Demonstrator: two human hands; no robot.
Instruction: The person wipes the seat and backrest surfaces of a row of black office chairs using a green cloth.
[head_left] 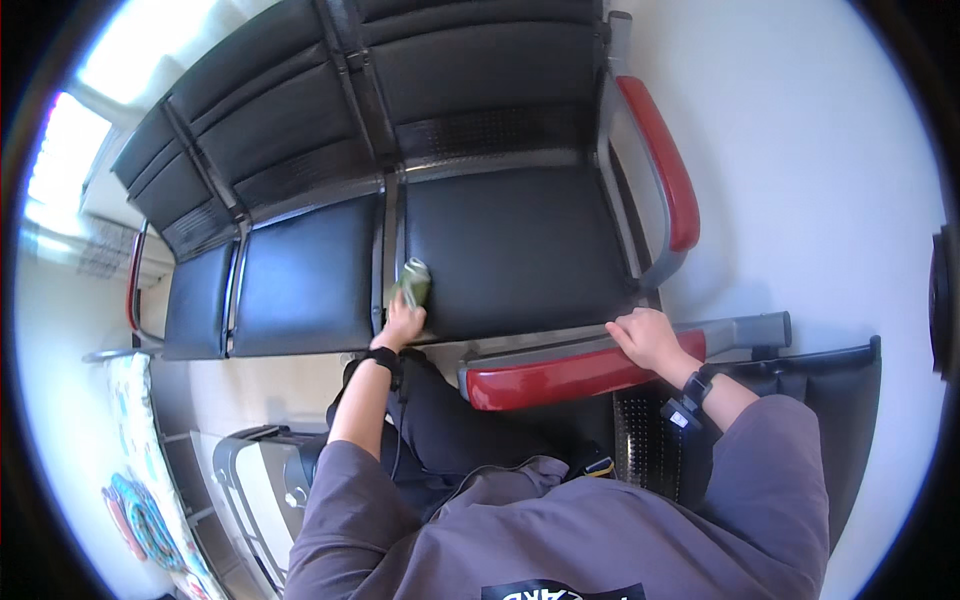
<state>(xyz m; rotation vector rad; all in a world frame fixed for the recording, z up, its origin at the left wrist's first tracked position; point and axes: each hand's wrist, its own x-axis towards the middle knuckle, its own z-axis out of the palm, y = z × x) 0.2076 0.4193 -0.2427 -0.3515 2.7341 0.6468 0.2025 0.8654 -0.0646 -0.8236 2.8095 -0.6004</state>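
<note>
A green cloth with white stripes (413, 281) is in my left hand (403, 322), whose fingers are closed on it. The cloth touches the front left corner of a black padded seat (515, 245), beside the metal gap to the neighbouring seat. Motion blurs the cloth and fingers a little. My right hand (648, 338) is curled over a red armrest (560, 376) on a grey metal frame, close to my body. Both wrists wear black straps, and a small device hangs at the right one.
Two more black seats (308, 278) continue the row to the left. Another red armrest (665, 165) rises at its right end, near a white wall (800, 150). Behind my right arm stands another black chair (800, 400). A patterned covered surface (135, 430) lies at the lower left.
</note>
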